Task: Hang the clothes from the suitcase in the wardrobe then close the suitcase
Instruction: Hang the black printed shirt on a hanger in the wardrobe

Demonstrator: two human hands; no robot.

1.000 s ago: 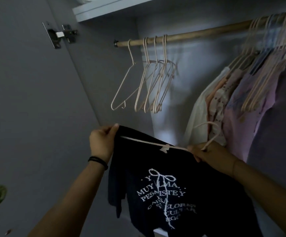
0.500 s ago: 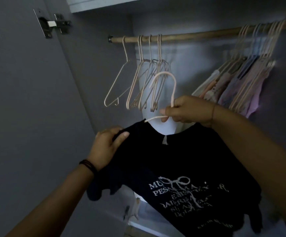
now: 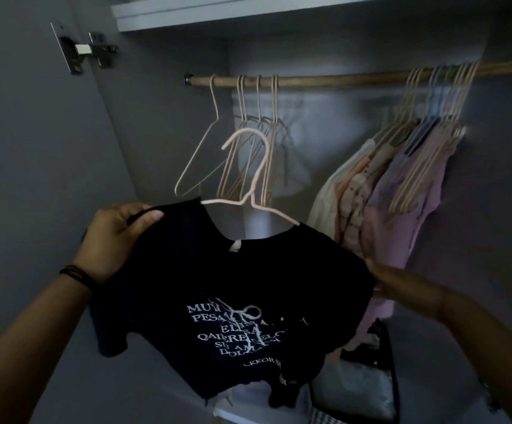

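The left hand (image 3: 120,237) is pinching the shoulder of the black T-shirt (image 3: 218,276) at 9 o'clock, thumb clamped on the fabric. The right hand (image 3: 383,277) is reaching behind the shirt's 3 o'clock edge; its grip cannot be told. The pale hanger (image 3: 258,175) is sitting in the neckline, hook pointing to 12 o'clock, below the rail (image 3: 340,78)

White lettering on the front of a black T-shirt (image 3: 187,270) reads in part "MUY", "PESA" and "SU AM"; folds in the cloth leave the other lines unreadable.
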